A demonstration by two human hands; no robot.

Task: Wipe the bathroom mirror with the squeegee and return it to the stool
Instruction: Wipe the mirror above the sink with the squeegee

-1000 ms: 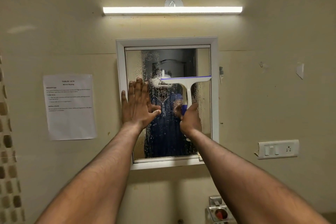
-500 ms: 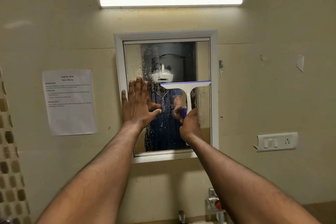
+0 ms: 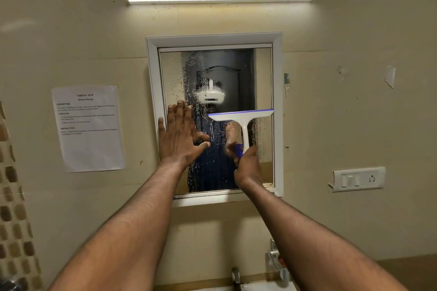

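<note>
right hand (image 3: 248,168) grips squeegee (image 3: 241,117) mid-mirror (image 3: 262,78) | left hand (image 3: 179,134) flat, spread | right strip looks cleared; centre-left droplets, stool return left

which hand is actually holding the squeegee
The right hand, closed around the squeegee handle. The left hand holds nothing; it is spread flat against the mirror by its left edge.

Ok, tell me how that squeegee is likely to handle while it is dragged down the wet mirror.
The squeegee looks like rigid white plastic, so its handle probably won't flex. It seems light: the right hand manages it alone by the handle's low end. Droplets on the mirror suggest the grip may get slippery, and the thin blue blade edge likely bends slightly against the glass.
</note>
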